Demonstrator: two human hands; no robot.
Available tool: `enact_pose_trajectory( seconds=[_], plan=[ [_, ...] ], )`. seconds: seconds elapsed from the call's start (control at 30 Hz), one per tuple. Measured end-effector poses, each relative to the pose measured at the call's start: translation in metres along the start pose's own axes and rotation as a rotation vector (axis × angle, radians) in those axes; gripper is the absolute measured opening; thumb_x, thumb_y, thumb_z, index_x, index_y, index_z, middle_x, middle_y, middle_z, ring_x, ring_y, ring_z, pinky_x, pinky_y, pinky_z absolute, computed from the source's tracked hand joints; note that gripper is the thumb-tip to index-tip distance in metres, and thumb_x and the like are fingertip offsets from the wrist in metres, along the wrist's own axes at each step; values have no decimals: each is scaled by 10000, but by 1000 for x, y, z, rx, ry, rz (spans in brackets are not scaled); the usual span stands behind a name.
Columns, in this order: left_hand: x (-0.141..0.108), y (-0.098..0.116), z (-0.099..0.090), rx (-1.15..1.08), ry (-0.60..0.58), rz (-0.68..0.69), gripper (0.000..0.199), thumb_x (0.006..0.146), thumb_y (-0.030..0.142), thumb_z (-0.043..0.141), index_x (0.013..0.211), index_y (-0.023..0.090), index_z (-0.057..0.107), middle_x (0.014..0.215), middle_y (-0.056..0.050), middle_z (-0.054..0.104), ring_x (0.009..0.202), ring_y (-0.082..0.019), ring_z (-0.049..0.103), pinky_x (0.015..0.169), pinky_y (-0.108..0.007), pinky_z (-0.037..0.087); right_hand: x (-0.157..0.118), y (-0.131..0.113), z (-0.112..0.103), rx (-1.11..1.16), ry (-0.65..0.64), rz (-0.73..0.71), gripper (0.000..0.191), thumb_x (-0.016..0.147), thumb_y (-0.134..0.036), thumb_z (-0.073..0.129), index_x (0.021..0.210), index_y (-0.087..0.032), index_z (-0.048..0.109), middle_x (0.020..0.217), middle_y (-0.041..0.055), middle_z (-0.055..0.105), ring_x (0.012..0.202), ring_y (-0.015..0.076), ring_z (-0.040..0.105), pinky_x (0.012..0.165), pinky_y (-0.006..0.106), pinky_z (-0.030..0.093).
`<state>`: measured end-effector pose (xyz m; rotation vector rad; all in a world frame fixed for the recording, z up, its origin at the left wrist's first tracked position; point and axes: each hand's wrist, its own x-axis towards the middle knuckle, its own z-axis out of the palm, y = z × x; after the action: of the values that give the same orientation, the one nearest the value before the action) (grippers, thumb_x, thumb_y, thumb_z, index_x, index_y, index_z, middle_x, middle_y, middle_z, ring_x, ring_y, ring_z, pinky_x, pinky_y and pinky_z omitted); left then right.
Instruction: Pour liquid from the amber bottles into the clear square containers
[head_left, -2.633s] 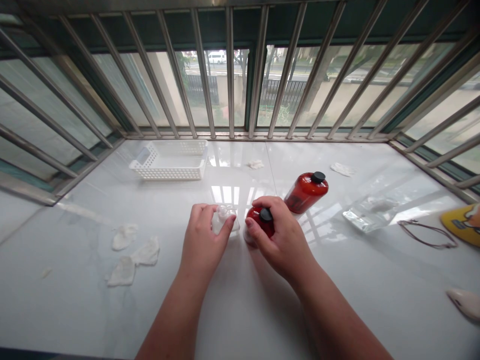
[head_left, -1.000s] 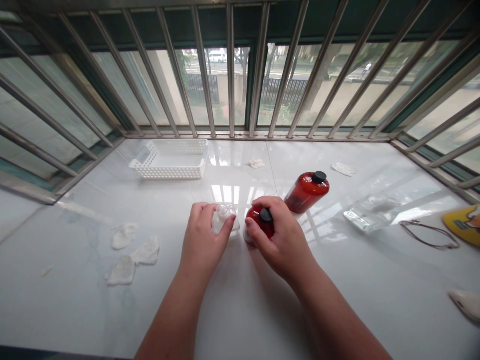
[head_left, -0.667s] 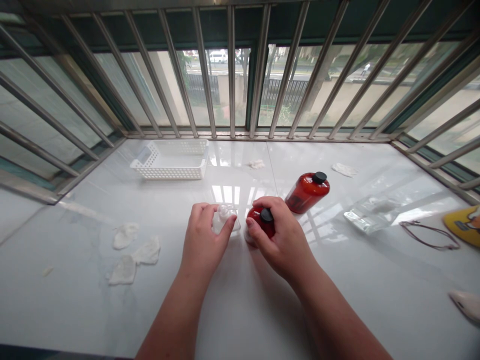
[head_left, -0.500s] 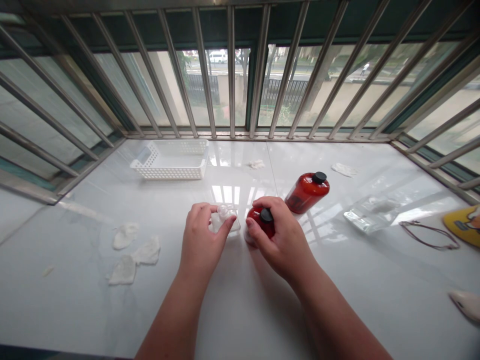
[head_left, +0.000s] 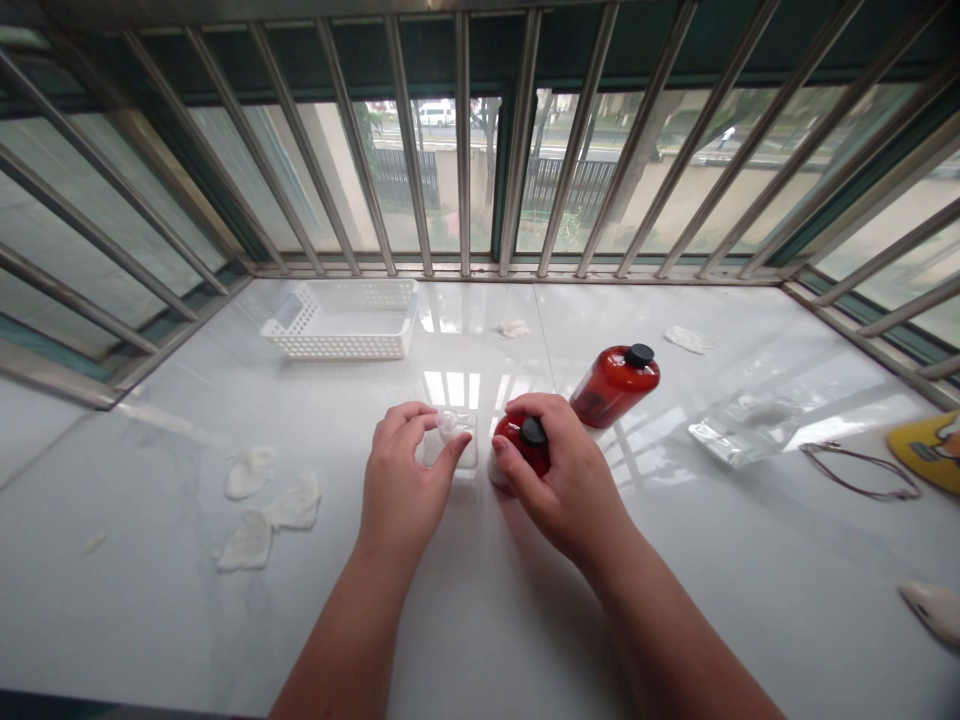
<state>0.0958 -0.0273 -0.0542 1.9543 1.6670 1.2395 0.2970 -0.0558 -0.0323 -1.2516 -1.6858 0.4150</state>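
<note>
Near the middle of the white tabletop, my left hand (head_left: 409,470) pinches the knob-like clear top of a small transparent container (head_left: 466,452). Just right of it, my right hand (head_left: 559,465) is wrapped around a red bottle with a black cap (head_left: 532,431), thumb in front and fingers behind. The two held things stand close together with a narrow gap between them. Behind my right hand is a larger red bottle (head_left: 611,385), also black-capped, which no hand touches.
A white perforated basket (head_left: 337,345) sits at the back left. Crumpled white tissues (head_left: 246,540) lie at left, with others at the back. Toward the right are a clear tray-like object (head_left: 739,430), a dark cord (head_left: 855,475) and a yellow object (head_left: 926,450). Metal bars (head_left: 463,150) border the far edge.
The small clear container has turned slightly under my left hand, and the left fingers have shifted a little. My right hand and the red bottles look unchanged.
</note>
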Motion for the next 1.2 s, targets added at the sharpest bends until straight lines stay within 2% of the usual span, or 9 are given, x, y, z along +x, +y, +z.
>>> enact_pose_trajectory(
  seconds=[0.1,0.27,0.37,0.53,0.67,0.77,0.83,0.97,1.2],
  plan=[
    [0,-1,-1,-117,16,-101,253,957,483,804,1036,243,788,1273,-93,747,1176,-297,748,1069,-446,618,0,0,0,6,0,0,205,1040,-289,685,1232,-264,619,1203,72,696,1111,258,671,985,432,542],
    [1,-6,-1,-494,9,-480,487,917,650,834,1126,219,747,1158,-102,828,1038,-275,807,918,-369,638,1,0,0,5,-2,2,199,1041,-287,680,1230,-263,620,1200,66,692,1113,251,667,986,418,537],
    [1,-5,0,-594,86,-524,552,847,697,885,1039,204,727,1124,-99,835,946,-256,802,892,-358,628,0,0,0,4,-7,7,196,1040,-290,681,1225,-264,621,1193,62,693,1110,250,665,979,413,536],
    [0,4,-1,-588,134,-407,511,895,638,879,1122,195,759,1165,-112,822,1083,-292,801,998,-401,626,-1,1,1,8,-1,15,205,1037,-289,683,1231,-264,620,1202,66,698,1104,250,668,979,414,537],
    [-3,4,-2,-387,165,-114,339,979,512,839,1143,227,755,1231,-101,786,1222,-292,761,1116,-445,598,0,0,0,1,-1,2,209,1040,-296,681,1235,-267,612,1204,77,707,1108,266,672,981,434,543],
    [-5,4,-3,-180,164,129,226,1005,413,829,1112,237,734,1224,-84,774,1252,-282,744,1115,-439,601,1,-1,-1,3,-9,-14,189,1037,-290,682,1213,-268,615,1177,75,711,1103,271,670,970,441,546],
    [-5,6,-4,-92,151,226,201,1014,372,825,1121,236,723,1220,-80,782,1237,-275,749,1101,-430,611,2,-1,-1,9,-12,-18,176,1034,-281,683,1197,-267,619,1155,70,713,1092,266,666,960,435,547],
    [-5,8,-4,-55,124,302,209,1014,339,826,1153,234,711,1218,-79,792,1239,-279,757,1096,-431,622,2,-1,0,16,-8,-21,175,1033,-274,683,1197,-262,622,1145,65,715,1080,255,662,952,424,546],
    [-4,4,-2,-39,121,299,211,1011,347,831,1144,236,711,1208,-84,792,1229,-289,757,1090,-440,617,1,0,0,10,-2,-22,188,1040,-283,676,1218,-261,620,1156,70,714,1089,259,667,955,427,549]
  ],
)
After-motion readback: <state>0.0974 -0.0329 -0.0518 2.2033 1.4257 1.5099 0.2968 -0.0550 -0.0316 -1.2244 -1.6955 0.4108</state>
